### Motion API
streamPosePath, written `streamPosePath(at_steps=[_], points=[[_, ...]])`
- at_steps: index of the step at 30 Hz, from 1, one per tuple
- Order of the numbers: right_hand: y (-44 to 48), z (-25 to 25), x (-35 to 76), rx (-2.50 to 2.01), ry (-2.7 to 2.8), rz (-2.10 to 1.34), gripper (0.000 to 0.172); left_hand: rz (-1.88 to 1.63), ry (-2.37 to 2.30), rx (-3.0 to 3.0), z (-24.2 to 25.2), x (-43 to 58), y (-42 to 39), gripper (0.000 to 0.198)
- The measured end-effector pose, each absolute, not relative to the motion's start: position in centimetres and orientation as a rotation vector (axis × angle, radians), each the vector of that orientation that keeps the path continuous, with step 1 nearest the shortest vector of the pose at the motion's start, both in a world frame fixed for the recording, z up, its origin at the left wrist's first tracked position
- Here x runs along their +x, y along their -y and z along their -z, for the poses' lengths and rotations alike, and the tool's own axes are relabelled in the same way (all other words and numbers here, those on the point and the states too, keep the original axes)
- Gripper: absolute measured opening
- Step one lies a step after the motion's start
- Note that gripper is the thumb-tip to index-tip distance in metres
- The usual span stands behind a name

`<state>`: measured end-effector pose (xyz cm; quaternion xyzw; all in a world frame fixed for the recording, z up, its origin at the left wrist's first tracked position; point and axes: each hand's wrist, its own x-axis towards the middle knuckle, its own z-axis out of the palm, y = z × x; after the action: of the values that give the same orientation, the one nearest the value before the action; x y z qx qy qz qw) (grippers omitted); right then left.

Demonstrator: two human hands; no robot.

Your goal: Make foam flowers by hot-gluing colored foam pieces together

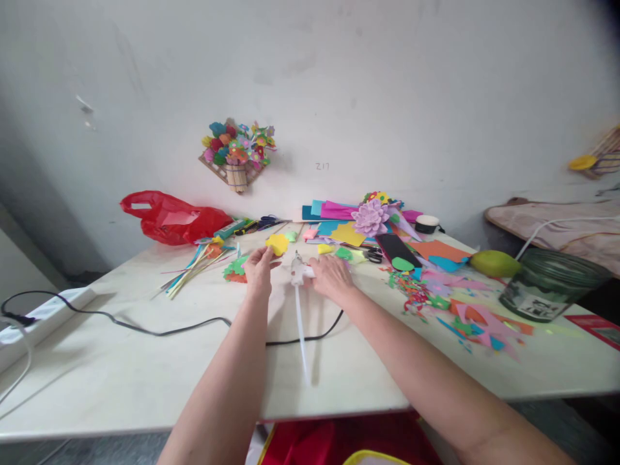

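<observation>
Between the fingertips of my left hand is a yellow flower-shaped cutout, held up above the table. My right hand is closed around the handle of a white hot glue gun, whose nozzle points away from me. A long translucent glue stick sticks out of the gun's back end toward me. Just left of my left hand lie green and orange cutouts. Small yellow and green pieces lie beyond my right hand. The fingers on the gun's handle are partly hidden.
A black cord runs across the table from a white power strip. A red plastic bag and thin coloured sticks lie at left. Scissors, a phone, foam scraps and a green glass jar occupy the right.
</observation>
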<state>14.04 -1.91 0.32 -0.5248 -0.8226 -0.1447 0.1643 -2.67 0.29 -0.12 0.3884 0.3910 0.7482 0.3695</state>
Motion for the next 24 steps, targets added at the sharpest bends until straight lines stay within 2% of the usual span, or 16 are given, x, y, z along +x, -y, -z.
streamPosePath(at_steps=[6, 10, 12, 16, 24], points=[[-0.1, -0.4, 16.7, -1.727, 1.851, -0.136, 0.023, -1.638, -0.970, 1.074, 0.7, -2.3, -0.3, 0.035], [-0.9, 0.2, 16.7, -1.378, 1.478, -0.810, 0.030, -1.398, -0.948, 1.174, 1.3, -1.6, -0.2, 0.033], [-1.0, 0.4, 16.3, -1.169, 1.339, -1.032, 0.036, -1.310, -0.942, 1.231, 1.4, -1.3, -0.1, 0.032], [-1.1, 0.7, 15.8, -1.013, 1.241, -1.102, 0.042, -1.209, -0.946, 1.298, 1.5, -0.8, 0.2, 0.031], [-1.1, 1.0, 15.5, -1.019, 1.218, -1.010, 0.041, -1.172, -0.898, 1.254, 1.9, -0.5, 0.1, 0.028]])
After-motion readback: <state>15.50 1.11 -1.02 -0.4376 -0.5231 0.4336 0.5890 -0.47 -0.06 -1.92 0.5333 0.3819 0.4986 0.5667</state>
